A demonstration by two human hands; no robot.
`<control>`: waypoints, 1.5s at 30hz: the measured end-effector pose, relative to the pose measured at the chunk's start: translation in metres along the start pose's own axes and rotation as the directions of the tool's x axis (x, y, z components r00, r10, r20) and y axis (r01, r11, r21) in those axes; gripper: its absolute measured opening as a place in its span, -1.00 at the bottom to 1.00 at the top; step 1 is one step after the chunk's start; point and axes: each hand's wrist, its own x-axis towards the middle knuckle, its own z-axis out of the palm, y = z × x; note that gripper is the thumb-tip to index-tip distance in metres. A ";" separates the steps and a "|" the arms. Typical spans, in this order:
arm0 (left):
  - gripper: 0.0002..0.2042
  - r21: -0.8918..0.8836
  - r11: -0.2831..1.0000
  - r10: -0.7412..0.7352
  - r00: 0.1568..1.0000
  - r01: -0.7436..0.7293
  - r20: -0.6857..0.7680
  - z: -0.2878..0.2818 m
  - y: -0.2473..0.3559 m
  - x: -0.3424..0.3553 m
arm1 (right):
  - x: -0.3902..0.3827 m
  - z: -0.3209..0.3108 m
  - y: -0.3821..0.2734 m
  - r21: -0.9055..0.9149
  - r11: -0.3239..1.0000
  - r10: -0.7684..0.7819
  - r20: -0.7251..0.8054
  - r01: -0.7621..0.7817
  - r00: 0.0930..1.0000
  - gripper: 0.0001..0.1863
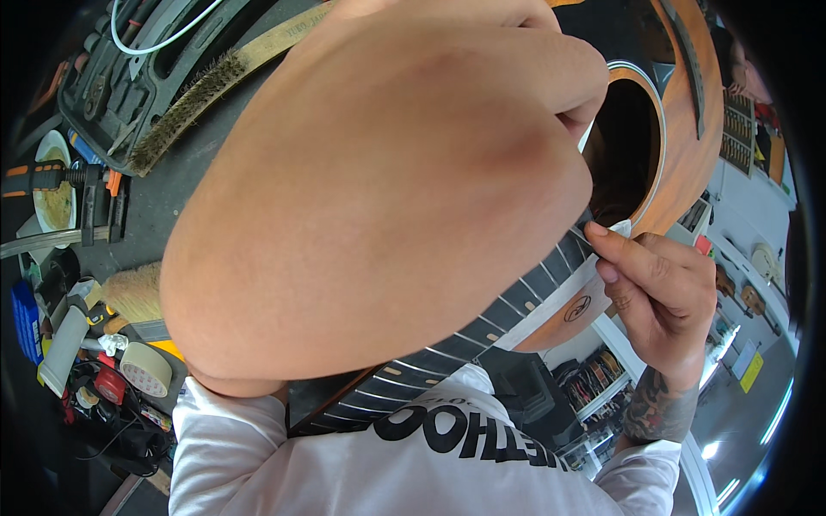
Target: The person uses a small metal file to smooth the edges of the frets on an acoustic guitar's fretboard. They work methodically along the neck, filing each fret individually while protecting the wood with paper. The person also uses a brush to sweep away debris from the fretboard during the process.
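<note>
Find the acoustic guitar (686,176) placed diagonally, with the body toward 2 o'clock and the fretboard (452,346) going down toward 7 o'clock; judge as probably light for its size, stiff along the neck, but fragile at the thin top and around the soundhole (615,146); perhaps slippery on the glossy wood; better to take hold at the neck and the body's rim, not at the soundhole's edge; see at 3 o'clock the right hand (667,288), with index finger and thumb bent close together at the fretboard's edge, beside a pale strip (544,307); cannot tell about any thin thing pinched between; see toward 1 o'clock the left hand (516,112), with fingers curled and mostly hidden, so cannot tell their grip; among containers, notice at 10 o'clock the open dark-grey tool case (138,107) with hand tools inside; toward 9 o'clock, notice also a white dish (52,139) with yellowish contents, unclear of kind.
</note>
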 end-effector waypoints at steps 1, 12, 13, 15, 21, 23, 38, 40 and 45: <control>-0.76 0.000 1.000 0.002 1.000 -0.002 -0.002 0.001 0.000 0.001 | 0.000 0.000 0.001 -0.003 1.000 -0.010 0.005 0.010 1.000 -0.50; -0.74 -0.010 1.000 -0.002 1.000 0.002 -0.002 0.002 0.001 0.000 | 0.004 -0.007 -0.002 -0.044 0.999 -0.010 0.075 0.014 0.997 -0.45; -0.73 -0.012 1.000 0.003 1.000 -0.003 -0.001 0.002 0.002 0.000 | 0.004 -0.007 -0.002 -0.053 0.998 -0.015 0.079 0.019 0.997 -0.45; -0.73 -0.015 1.000 0.004 1.000 -0.004 0.000 0.001 0.002 0.001 | 0.005 -0.008 -0.001 -0.048 0.998 -0.031 0.087 0.035 0.996 -0.45; -0.72 -0.019 1.000 0.008 1.000 -0.007 0.003 0.001 0.000 0.002 | 0.010 -0.012 0.013 0.135 0.991 -0.029 0.196 0.002 0.980 -0.48; -0.71 -0.024 1.000 0.011 1.000 -0.010 0.001 0.002 0.000 0.003 | 0.006 -0.012 0.012 0.148 0.989 0.010 0.118 -0.027 0.993 -0.49; -0.69 -0.042 0.999 0.012 1.000 -0.011 0.024 0.002 0.000 0.003 | 0.001 0.000 0.005 -0.094 0.989 -0.112 -0.015 0.111 0.994 -0.41; -0.68 -0.041 0.999 0.018 0.999 -0.017 0.026 0.002 0.000 0.003 | 0.001 0.001 0.005 -0.088 0.990 -0.110 -0.012 0.108 0.994 -0.42; -0.67 -0.047 0.999 0.028 0.999 -0.026 0.033 0.001 -0.001 0.004 | -0.001 0.002 0.003 -0.102 0.988 -0.113 0.002 0.113 0.994 -0.43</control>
